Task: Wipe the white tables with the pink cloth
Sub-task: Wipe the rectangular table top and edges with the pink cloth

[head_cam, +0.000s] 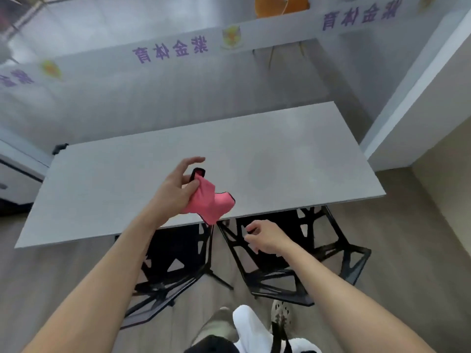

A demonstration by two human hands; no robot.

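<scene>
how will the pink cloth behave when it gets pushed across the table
Probably floppy: the pink cloth sags in folds below the left hand pinching it. Likely light, since a few fingers hold it up. It may bunch when pushed.

The pink cloth (211, 200) is showing soft, matt fabric with dark stitched edging; the counter (280, 159) is looking smooth and matt; the black chairs (175, 245) are showing hard, slightly glossy frames.

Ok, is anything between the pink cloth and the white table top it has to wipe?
Nothing visible. The left hand holds the pink cloth bunched just above the near edge of the white table, and the top around it shows no objects. The black chairs sit below that edge, out of the path.
</scene>
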